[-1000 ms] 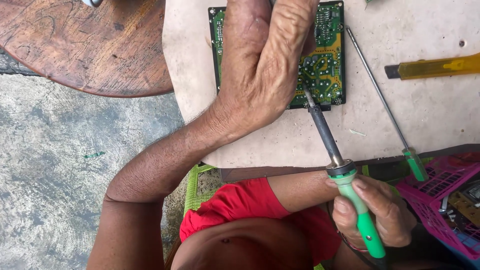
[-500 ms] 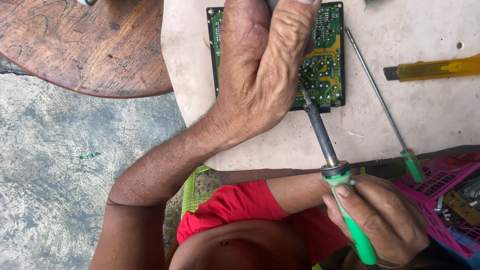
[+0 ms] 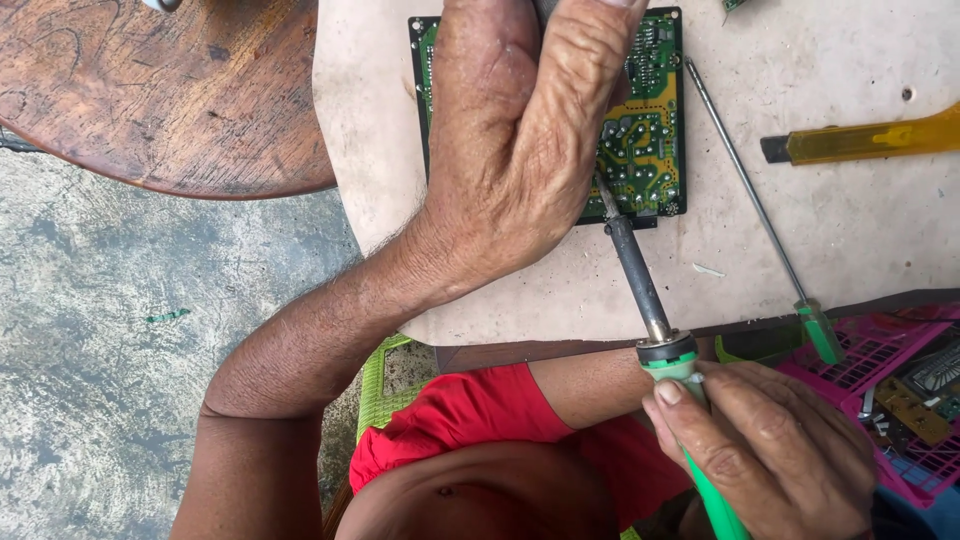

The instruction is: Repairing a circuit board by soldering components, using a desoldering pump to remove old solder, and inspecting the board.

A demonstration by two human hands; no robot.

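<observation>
The right hand (image 3: 770, 450) has its grip clenched round a green-handled soldering iron (image 3: 650, 310), tip at 11 o'clock. The left hand (image 3: 520, 130) lies on the circuit board (image 3: 645, 140) on the worktop (image 3: 850, 230); its grip I cannot tell.

green circuit board (image 3: 645, 140), green-handled soldering iron (image 3: 665, 345), yellow knife (image 3: 865, 140), pink basket (image 3: 880, 350)

A pale, scuffed table (image 3: 860, 230) carries a green printed circuit board (image 3: 645, 140), a long thin screwdriver with a green handle (image 3: 760, 215) just right of it, and a yellow-handled utility knife (image 3: 865, 140) further right.
</observation>
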